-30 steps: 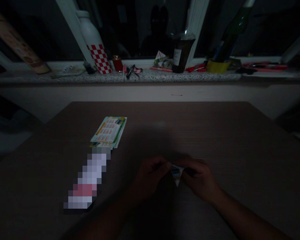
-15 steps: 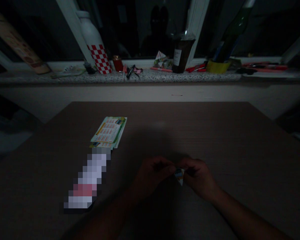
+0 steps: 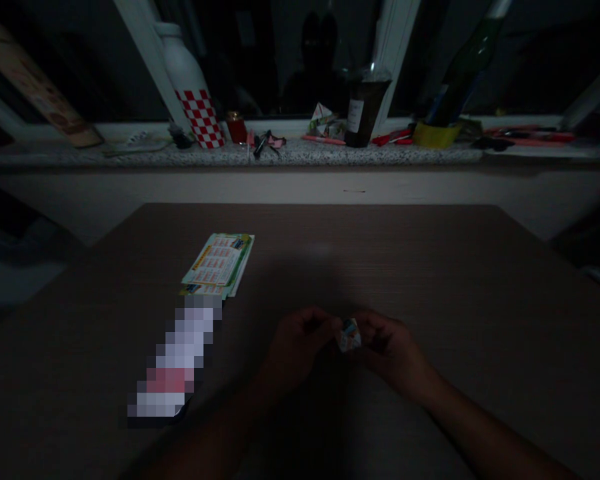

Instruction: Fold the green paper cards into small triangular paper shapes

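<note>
This looks like a home at night: a dim room with a wood-grain counter (image 3: 430,267) set below a dark window (image 3: 280,53). Well beyond the left grip (image 3: 297,343) and right grip (image 3: 390,347), a speckled stone sill (image 3: 130,157) carries household clutter: a checkered bottle (image 3: 190,87), a dark bottle (image 3: 363,100) and pens (image 3: 325,139). Leaflets (image 3: 220,263) lie near the left grip, up and to its left.

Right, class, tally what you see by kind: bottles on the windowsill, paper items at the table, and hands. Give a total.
Bottles: 3 (white bottle with red-and-white checks, dark labelled bottle, green glass bottle)
Paper items: 2 (stack of printed leaflets, small folded printed paper pinched between both hands)
Hands: 2 (left hand, right hand)
Total: 7
</note>
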The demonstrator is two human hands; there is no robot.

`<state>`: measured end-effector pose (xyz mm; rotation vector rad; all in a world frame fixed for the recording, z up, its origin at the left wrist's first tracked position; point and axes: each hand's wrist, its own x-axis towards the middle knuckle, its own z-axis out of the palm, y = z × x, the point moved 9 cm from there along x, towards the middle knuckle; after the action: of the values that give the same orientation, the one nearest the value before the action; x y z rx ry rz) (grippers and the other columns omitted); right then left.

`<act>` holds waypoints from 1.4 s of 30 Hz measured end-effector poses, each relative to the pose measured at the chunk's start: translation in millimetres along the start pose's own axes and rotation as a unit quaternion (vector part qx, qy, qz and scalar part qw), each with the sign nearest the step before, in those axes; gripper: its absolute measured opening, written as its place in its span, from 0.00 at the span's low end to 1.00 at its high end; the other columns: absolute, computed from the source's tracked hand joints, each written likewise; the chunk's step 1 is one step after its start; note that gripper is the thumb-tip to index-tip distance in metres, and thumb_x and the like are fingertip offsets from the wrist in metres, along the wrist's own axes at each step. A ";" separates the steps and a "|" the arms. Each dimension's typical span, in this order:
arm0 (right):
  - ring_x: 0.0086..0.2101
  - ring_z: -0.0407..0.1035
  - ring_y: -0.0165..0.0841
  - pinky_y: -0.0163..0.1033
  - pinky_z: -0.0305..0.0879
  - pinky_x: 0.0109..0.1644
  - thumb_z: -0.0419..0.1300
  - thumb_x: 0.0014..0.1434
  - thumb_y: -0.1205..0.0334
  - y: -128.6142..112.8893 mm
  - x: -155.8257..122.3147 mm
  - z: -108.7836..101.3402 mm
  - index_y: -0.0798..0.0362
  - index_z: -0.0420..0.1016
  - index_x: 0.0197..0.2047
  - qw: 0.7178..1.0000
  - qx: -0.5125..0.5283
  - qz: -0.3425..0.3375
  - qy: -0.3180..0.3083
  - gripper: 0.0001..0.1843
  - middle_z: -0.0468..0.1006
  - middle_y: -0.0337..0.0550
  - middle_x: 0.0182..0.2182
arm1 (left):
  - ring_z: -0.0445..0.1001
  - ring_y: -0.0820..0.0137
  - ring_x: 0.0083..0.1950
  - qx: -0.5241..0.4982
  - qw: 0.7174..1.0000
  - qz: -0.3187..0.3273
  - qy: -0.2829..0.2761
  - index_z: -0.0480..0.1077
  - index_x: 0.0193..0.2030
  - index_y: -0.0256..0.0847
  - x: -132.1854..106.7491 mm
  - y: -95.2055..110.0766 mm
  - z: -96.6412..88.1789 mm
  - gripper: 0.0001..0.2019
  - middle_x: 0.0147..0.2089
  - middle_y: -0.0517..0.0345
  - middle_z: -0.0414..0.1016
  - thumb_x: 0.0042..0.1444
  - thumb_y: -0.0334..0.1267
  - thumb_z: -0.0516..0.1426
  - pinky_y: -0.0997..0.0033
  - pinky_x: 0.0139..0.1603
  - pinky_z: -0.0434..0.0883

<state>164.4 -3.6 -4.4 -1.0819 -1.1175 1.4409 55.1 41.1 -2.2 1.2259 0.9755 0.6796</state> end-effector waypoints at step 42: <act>0.23 0.66 0.27 0.32 0.62 0.27 0.62 0.57 0.48 -13.7 -1.7 -12.0 0.55 0.75 0.27 0.992 -0.123 -0.031 0.021 0.18 0.75 0.40 0.22 | 0.72 0.72 0.27 0.044 0.986 -0.030 -0.157 0.75 0.28 0.35 -6.2 -9.6 17.5 0.12 0.26 0.58 0.76 0.50 0.44 0.63 0.74 0.30 0.66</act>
<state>178.6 -2.6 7.0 -1.2309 -1.3125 1.2483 67.2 25.6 -9.3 1.3298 0.7817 0.3835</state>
